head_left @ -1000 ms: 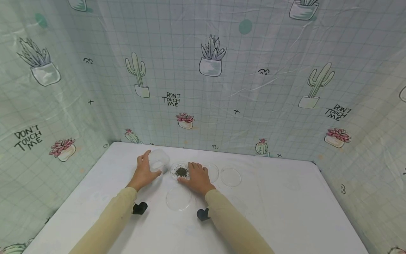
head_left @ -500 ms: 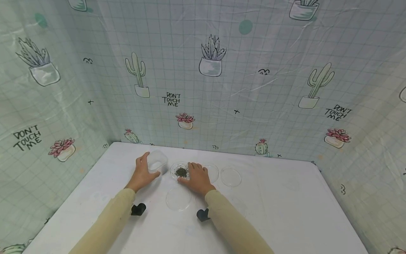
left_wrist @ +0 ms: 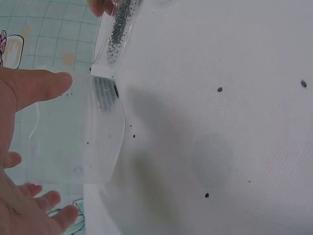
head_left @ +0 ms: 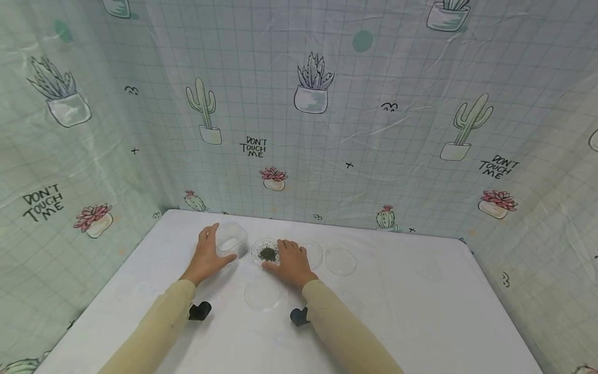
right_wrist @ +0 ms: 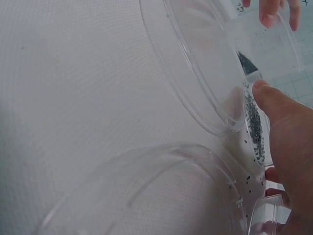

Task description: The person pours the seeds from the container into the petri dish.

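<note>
Sleeves (head_left: 161,317): two, pale yellow, coming in from five and seven o'clock, a black piece (head_left: 201,310) at each wrist.
Front dish (head_left: 263,293): one, clear and round, at six o'clock from the grain dish.
Right hand (head_left: 290,264): at four o'clock of the grain dish, thumb and fingers clasping its edge.
Left hand (head_left: 207,257): at eight o'clock of the box, thumb and fingers spread wide apart beside it.
Grain dish (head_left: 253,251): one, between the hands, with a heap of dark grains (head_left: 268,254).
Box (head_left: 232,236): one, clear, just beside the grain dish at ten o'clock.
Side dishes (head_left: 340,260): two, clear, at three o'clock, past the right hand.
Dish count: four show plainly; faint rims by the right forearm are too pale to count.
Tabletop (head_left: 420,306): white, a few loose grains (left_wrist: 219,89) on it.
Backdrop (head_left: 345,119): pale green checked cloth at twelve o'clock and both sides, printed with potted cacti.
</note>
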Motion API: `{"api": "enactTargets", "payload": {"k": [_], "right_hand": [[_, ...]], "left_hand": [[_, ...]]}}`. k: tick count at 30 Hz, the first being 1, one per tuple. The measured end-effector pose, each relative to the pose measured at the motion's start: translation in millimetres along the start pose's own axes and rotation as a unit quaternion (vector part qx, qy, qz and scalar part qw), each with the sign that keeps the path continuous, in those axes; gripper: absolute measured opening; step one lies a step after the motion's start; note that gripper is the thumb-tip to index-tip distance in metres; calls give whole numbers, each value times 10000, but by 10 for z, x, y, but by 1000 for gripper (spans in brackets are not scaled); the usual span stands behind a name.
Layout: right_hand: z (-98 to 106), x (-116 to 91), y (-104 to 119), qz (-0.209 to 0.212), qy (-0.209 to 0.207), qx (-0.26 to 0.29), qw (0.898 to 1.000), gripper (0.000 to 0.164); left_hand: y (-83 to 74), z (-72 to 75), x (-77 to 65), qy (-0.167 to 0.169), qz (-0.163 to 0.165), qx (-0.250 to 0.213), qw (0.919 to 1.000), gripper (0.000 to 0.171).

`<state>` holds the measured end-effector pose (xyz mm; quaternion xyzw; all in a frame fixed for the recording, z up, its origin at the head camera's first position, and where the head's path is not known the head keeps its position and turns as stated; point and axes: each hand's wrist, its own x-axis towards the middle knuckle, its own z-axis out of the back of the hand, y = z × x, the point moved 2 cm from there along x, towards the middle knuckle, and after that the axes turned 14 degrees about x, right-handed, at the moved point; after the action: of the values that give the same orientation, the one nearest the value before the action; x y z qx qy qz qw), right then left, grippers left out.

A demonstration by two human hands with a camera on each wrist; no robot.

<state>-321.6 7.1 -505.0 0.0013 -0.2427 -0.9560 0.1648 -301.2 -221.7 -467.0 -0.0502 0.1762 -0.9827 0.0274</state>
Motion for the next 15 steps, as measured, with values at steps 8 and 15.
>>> {"api": "enactTargets", "payload": {"k": [8, 15], "right_hand": [[-6, 6, -7, 40, -11, -43, 10000, 87], [-6, 6, -8, 16, 31, -53, 10000, 88]], "left_hand": [[-15, 59, -46, -205, -161, 119, 9996, 104], [-55, 139, -119, -312, -339, 194, 9988, 103]]}}
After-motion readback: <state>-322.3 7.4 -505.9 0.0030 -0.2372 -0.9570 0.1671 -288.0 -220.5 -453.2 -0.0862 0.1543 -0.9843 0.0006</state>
